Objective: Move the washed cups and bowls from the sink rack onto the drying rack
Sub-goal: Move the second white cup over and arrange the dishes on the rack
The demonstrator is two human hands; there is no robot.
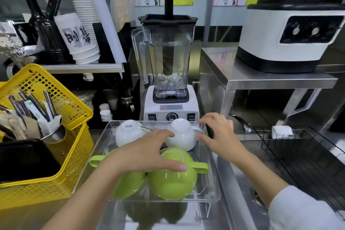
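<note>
Nearest the lens, the left hand (147, 152) lies spread and flat across the top of the glossy lime-green ceramic bowl with side handles (172, 175), thumb on its upturned base, fingers loose and gripping nothing. That bowl sits upside down in the clear acrylic drying tray (211, 195), touching a second lime-green bowl (128, 185) on its left, which is partly hidden under the forearm. Behind them stand two white glazed ceramic cups, both inverted: the white cup with printed lettering (127, 134) at back left and the white handled cup (182, 134) at back right. The right hand (219, 132) hovers open just beside that handled cup, fingertips at its handle, not closed on it. Over on the right, the black wire sink rack (298, 147) looks bare of crockery, so the transfer seems largely done. These pieces are stiff, fairly weighty for their size, breakable and probably wet-slick; a knock between neighbours could chip the glaze. Best purchase: the cup by its handle, the bowl by its two side lugs.
</note>
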